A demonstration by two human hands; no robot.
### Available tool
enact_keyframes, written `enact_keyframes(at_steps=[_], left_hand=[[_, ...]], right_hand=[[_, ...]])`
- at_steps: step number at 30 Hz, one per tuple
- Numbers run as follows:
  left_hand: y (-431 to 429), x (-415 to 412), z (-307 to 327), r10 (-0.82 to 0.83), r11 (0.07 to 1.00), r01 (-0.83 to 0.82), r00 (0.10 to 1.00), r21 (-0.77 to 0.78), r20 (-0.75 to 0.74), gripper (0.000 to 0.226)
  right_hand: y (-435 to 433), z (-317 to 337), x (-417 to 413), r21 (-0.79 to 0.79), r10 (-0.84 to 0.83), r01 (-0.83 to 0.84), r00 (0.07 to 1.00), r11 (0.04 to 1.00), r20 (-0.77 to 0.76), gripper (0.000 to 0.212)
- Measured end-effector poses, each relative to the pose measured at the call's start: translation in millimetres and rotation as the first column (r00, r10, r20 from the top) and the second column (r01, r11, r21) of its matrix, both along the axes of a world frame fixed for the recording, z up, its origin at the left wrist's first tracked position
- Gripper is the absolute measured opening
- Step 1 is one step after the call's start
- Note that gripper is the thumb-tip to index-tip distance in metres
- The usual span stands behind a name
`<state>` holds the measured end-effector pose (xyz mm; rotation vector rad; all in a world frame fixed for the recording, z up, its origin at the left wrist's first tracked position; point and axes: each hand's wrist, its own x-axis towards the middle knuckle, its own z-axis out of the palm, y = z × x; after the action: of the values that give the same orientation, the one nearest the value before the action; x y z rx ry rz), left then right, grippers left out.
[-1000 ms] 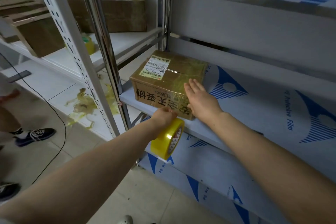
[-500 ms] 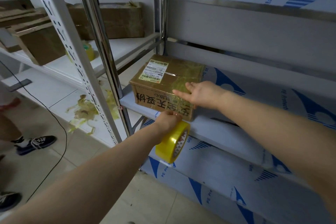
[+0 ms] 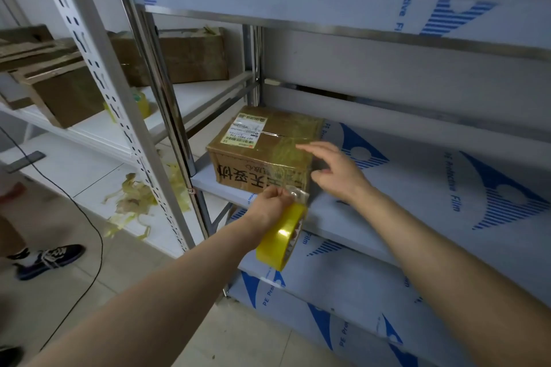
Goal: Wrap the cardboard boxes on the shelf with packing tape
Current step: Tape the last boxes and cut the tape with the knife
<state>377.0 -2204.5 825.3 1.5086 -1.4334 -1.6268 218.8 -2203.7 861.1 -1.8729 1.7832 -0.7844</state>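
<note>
Now right hand (image 3: pixel 338 173), spread, has lifted from the box (image 3: pixel 259 155); left hand (image 3: pixel 269 205) still grips tape roll (image 3: pixel 280 243).

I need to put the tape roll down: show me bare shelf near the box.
Free: the shelf right of the cardboard box, beyond the right hand. Crowded: left of the box, where the steel post stands close.

Forearms, left hand (image 3: pixel 269 202) and right hand (image 3: pixel 337 174) are bare.
</note>
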Motion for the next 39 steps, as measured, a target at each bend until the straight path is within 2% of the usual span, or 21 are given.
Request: enact_keyframes(at_steps=[1, 2, 4, 6, 9, 13, 16, 18, 22, 26, 30, 33, 34, 37, 38, 39], left_hand=[[1.1, -2.5, 0.1, -0.003, 1.0, 0.003, 1.0, -0.01, -0.007, 0.013], [2.3, -5.3, -0.1, -0.006, 1.0, 0.006, 1.0, -0.014, -0.011, 0.014], [4.5, -11.0, -1.5, -0.025, 1.0, 0.025, 1.0, -0.019, -0.009, 0.013], [7.9, -17.8, -2.5, -0.054, 0.998, 0.053, 0.998, -0.022, -0.018, 0.013], [13.1, -28.5, -4.9, -0.078, 0.997, 0.077, 0.997, -0.02, -0.024, 0.016], [20.2, -36.2, -0.1, -0.082, 0.994, 0.089, 0.991, 0.06, -0.103, 0.003], [18.7, -40.4, -3.0, -0.11, 0.993, 0.113, 0.991, 0.045, -0.08, 0.012], [18.9, -41.2, -3.9, -0.115, 0.993, 0.116, 0.992, 0.023, -0.054, 0.018], [20.2, -40.7, -2.9, -0.136, 0.99, 0.137, 0.99, 0.024, -0.037, 0.019], [22.4, -41.7, -2.2, -0.146, 0.989, 0.147, 0.988, 0.021, -0.043, 0.014], [22.3, -43.8, -5.2, -0.157, 0.986, 0.16, 0.986, 0.048, -0.054, 0.01], [24.1, -46.7, -2.7, -0.166, 0.983, 0.17, 0.984, 0.07, -0.066, 0.003], [24.5, -46.9, -1.3, -0.177, 0.981, 0.181, 0.982, 0.073, -0.062, 0.01], [22.5, -42.2, 1.4, -0.235, 0.968, 0.239, 0.971, 0.078, -0.054, 0.058], [22.5, -40.1, 3.1, -0.275, 0.96, 0.276, 0.961, 0.054, -0.037, 0.061], [22.2, -38.6, 5.2, -0.313, 0.949, 0.313, 0.95, 0.022, -0.015, 0.053]], right_hand=[[10.8, -7.4, -1.0, -0.053, -0.111, 0.119, 0.984, 0.991, 0.139, 0.045], [21.9, -14.6, -0.5, -0.022, -0.191, 0.204, 0.946, 0.979, 0.264, 0.031], [38.3, -29.6, 1.8, 0.119, -0.273, 0.246, 0.859, 0.962, 0.434, 0.026], [46.0, -41.5, 2.0, 0.132, -0.288, 0.256, 0.837, 0.958, 0.466, 0.028], [51.5, -47.5, -0.5, 0.068, -0.305, 0.309, 0.831, 0.948, 0.465, 0.023], [57.0, -45.6, -6.8, 0.039, -0.311, 0.336, 0.811, 0.941, 0.495, 0.027], [59.5, -44.7, -10.2, 0.042, -0.302, 0.326, 0.808, 0.944, 0.505, 0.022], [60.7, -45.0, -11.6, 0.048, -0.309, 0.33, 0.812, 0.943, 0.495, 0.015], [62.9, -43.7, -12.5, 0.049, -0.313, 0.329, 0.827, 0.943, 0.467, 0.027], [62.5, -44.5, -12.4, 0.016, -0.326, 0.34, 0.885, 0.94, 0.333, 0.016], [64.8, -40.2, -7.9, -0.032, -0.322, 0.323, 0.946, 0.946, 0.034, 0.012], [65.0, -37.3, -4.4, 0.005, -0.323, 0.328, 0.932, 0.945, -0.164, 0.02], [65.5, -36.4, -4.3, 0.028, -0.316, 0.327, 0.929, 0.945, -0.192, 0.022], [66.8, -33.6, -7.7, 0.13, -0.299, 0.319, 0.942, 0.939, -0.154, 0.025], [67.0, -33.4, -9.2, 0.154, -0.299, 0.317, 0.945, 0.936, -0.13, 0.024], [66.8, -33.8, -11.0, 0.161, -0.304, 0.318, 0.947, 0.934, -0.106, 0.023]])
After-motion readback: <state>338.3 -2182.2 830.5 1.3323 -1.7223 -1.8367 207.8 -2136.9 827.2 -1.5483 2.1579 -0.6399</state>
